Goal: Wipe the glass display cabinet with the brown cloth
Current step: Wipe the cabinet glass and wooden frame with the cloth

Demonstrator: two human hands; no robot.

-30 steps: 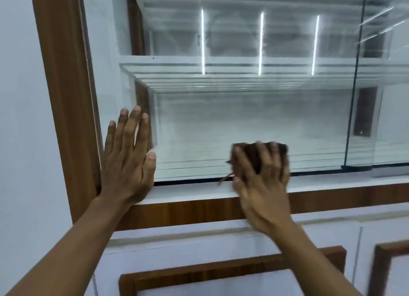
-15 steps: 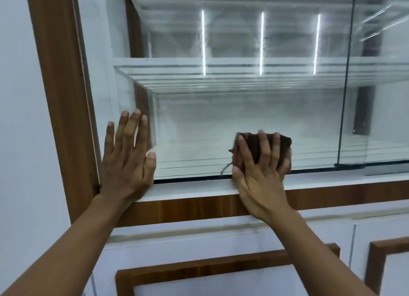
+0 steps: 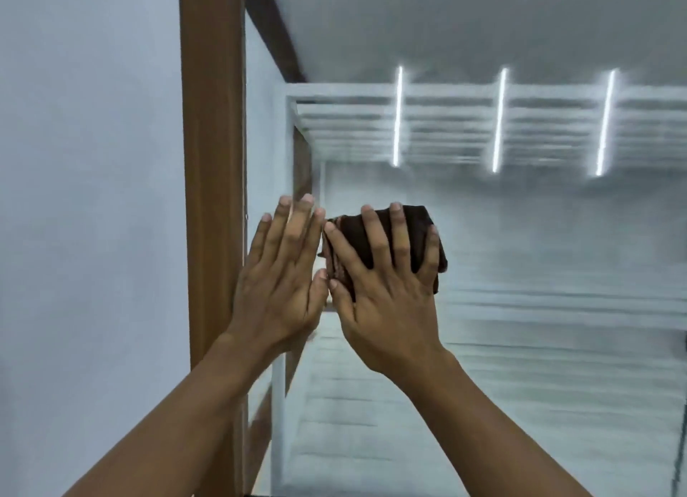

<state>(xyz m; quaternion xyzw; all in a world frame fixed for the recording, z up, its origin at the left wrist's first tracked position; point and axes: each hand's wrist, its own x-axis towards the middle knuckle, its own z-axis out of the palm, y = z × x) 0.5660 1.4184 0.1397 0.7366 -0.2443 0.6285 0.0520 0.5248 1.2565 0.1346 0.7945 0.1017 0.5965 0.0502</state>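
Note:
The glass display cabinet [image 3: 520, 273] fills the view, its front pane hazy with reflected light strips. A folded dark brown cloth [image 3: 412, 229] is pressed flat against the glass under my right hand [image 3: 386, 292], whose fingers spread over it. My left hand [image 3: 279, 285] lies flat on the glass just left of the cloth, fingers together and holding nothing, its edge almost touching my right hand. Both hands are near the pane's left edge.
A vertical brown wooden frame post [image 3: 212, 162] borders the glass on the left, with a plain white wall [image 3: 89, 199] beyond it. White shelves [image 3: 446, 125] show inside the cabinet behind the glass.
My right hand slid the cloth left and up from the pane's bottom edge until it sits beside my left hand. The view tilted upward, so the lower sill and drawers are out of sight.

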